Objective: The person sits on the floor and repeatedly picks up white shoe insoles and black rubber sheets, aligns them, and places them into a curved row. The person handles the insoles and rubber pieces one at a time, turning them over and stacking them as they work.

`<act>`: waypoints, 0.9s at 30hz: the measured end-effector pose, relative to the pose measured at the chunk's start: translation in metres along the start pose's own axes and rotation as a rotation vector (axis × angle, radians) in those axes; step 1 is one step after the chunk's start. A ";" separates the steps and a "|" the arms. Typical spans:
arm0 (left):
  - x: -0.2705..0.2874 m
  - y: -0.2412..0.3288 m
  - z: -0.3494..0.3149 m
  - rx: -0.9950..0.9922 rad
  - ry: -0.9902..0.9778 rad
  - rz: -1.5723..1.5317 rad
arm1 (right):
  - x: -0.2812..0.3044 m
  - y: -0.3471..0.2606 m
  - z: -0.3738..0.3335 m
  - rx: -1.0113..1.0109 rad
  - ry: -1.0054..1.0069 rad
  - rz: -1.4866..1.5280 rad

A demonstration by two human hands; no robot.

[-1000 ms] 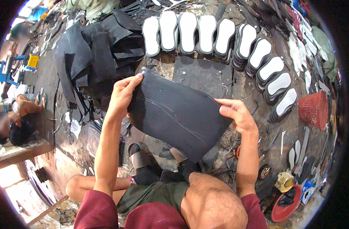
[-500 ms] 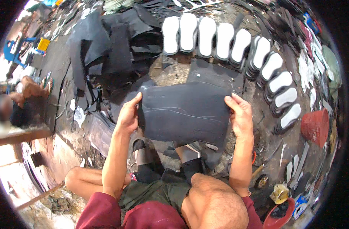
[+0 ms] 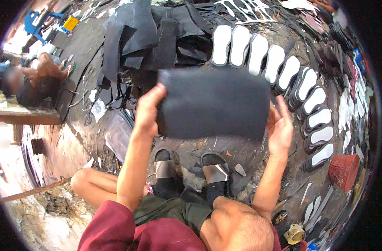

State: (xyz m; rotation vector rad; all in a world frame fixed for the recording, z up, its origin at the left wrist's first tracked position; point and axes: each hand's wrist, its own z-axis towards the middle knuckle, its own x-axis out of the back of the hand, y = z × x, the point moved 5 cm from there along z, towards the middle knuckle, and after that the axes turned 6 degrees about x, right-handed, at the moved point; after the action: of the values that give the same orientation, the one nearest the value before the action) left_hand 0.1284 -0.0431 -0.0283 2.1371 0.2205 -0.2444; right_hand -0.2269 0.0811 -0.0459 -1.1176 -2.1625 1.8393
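Ten white-topped sole stacks (image 3: 258, 54) show. There are two black slides (image 3: 165, 169), one held sheet (image 3: 212, 104), one mesh basket (image 3: 344, 172).

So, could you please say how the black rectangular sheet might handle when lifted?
The black rectangular sheet seems fairly stiff, showing little sag between left hand and right hand. It's probably light, with hands only at its edges.

Offcuts (image 3: 146, 35) lie beyond the sheet (image 3: 214, 104), left of the sole stacks (image 3: 274, 62), with the basket (image 3: 344, 172) far right.
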 end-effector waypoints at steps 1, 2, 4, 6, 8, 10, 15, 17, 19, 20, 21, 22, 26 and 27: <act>0.006 0.021 0.007 -0.090 -0.038 -0.125 | -0.004 -0.012 -0.001 0.087 0.006 0.016; 0.020 0.045 0.015 -0.187 -0.071 -0.246 | -0.010 -0.021 0.000 0.172 0.006 0.036; 0.052 0.077 0.033 -0.306 -0.077 -0.372 | -0.003 -0.024 0.001 0.254 0.131 -0.054; 0.090 0.055 0.067 -0.228 0.122 -0.446 | 0.011 -0.005 -0.003 0.196 0.240 -0.112; 0.195 0.010 0.108 -0.396 0.429 0.376 | -0.009 0.040 -0.007 0.092 0.212 -0.129; 0.249 -0.051 0.112 -0.285 0.653 1.046 | -0.040 0.083 -0.022 -0.049 0.066 -0.125; 0.187 -0.098 0.079 -0.247 0.738 1.273 | -0.038 0.131 -0.049 0.072 -0.159 -0.483; 0.186 -0.069 0.055 -0.411 0.829 1.052 | -0.066 0.123 -0.060 0.176 -0.231 -0.680; 0.151 -0.045 0.025 -0.424 0.662 0.738 | -0.091 0.119 -0.064 0.281 -0.332 -0.653; 0.127 -0.040 0.013 -0.381 0.524 0.504 | -0.106 0.118 -0.065 0.351 -0.406 -0.621; 0.107 -0.036 -0.002 -0.329 0.386 0.275 | -0.129 0.111 -0.068 0.396 -0.504 -0.587; 0.087 -0.030 -0.018 -0.241 0.295 0.203 | -0.153 0.101 -0.073 0.442 -0.600 -0.556; 0.044 -0.034 -0.044 -0.061 -0.076 0.006 | -0.204 0.083 -0.082 0.514 -0.633 -0.576; 0.039 -0.038 -0.044 -0.094 -0.025 0.044 | -0.203 0.085 -0.080 0.479 -0.630 -0.632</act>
State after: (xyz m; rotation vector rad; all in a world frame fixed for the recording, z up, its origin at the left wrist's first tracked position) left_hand 0.1608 0.0171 -0.0455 2.0425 0.1673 -0.2308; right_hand 0.0011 0.0311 -0.0231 0.2560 -1.7982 2.3332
